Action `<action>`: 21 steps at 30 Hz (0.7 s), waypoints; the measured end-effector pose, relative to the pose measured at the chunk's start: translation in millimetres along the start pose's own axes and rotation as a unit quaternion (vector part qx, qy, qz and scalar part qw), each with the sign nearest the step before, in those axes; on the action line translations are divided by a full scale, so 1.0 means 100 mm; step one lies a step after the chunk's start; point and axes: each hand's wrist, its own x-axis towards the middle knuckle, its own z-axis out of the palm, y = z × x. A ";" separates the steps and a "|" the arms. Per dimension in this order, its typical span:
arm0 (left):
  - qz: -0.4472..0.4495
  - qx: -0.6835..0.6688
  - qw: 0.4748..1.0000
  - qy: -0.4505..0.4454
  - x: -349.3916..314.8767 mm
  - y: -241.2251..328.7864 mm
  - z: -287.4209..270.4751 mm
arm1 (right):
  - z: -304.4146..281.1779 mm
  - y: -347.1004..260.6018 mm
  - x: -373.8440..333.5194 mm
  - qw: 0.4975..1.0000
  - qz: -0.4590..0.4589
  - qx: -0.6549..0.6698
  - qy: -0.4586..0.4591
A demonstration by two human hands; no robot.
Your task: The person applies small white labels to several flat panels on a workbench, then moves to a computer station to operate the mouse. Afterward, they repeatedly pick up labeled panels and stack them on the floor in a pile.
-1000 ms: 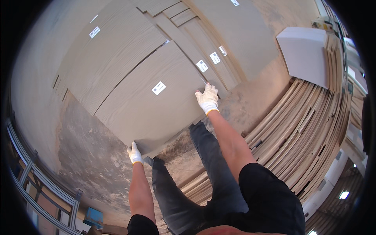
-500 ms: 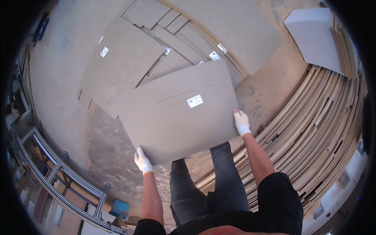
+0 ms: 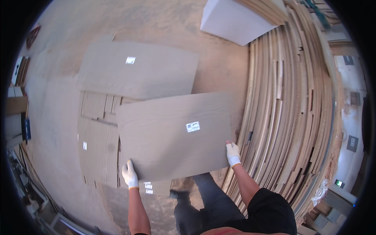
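Observation:
Both hands, in white knit gloves, carry a flat grey-brown wood-grain panel with a white label on its upper face. My left hand grips the near left corner, thumb on top. At the right edge, near its front corner, my right hand holds on the same way. The fingers under the panel are hidden. Beyond and to the left, similar panels lie on the floor: a large labelled one farther off, and a stack with narrow pieces partly covered by the held panel.
Long wooden strips are piled along my right side. A white-faced stack of boards stands at the far end of that pile. Metal frame rails show at the lower left. Wall sockets are at the far right.
My view has turned to the right, and the floor panels now appear farther left. My legs have shifted in a step. Both hands still hold the panel, which has swung round with me.

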 end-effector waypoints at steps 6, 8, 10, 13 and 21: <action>-0.206 -0.111 0.971 0.045 -0.20 -0.22 0.69 | -0.24 -0.79 1.05 0.982 -0.028 -0.189 -0.008; -0.266 -0.100 0.956 0.075 -0.49 -0.53 0.60 | 0.02 -1.07 1.16 0.981 -0.103 -0.151 -0.070; -0.313 -0.128 0.934 0.118 -0.93 -0.84 0.40 | 0.39 -1.32 1.11 0.961 -0.137 -0.189 -0.149; -0.373 -0.148 0.891 0.211 -1.45 -1.40 0.11 | 1.21 -1.69 0.85 0.918 -0.190 -0.199 -0.285; -0.419 -0.177 0.839 0.299 -0.73 -3.05 -0.85 | 4.33 -2.59 -0.24 0.805 -0.360 -0.340 -0.327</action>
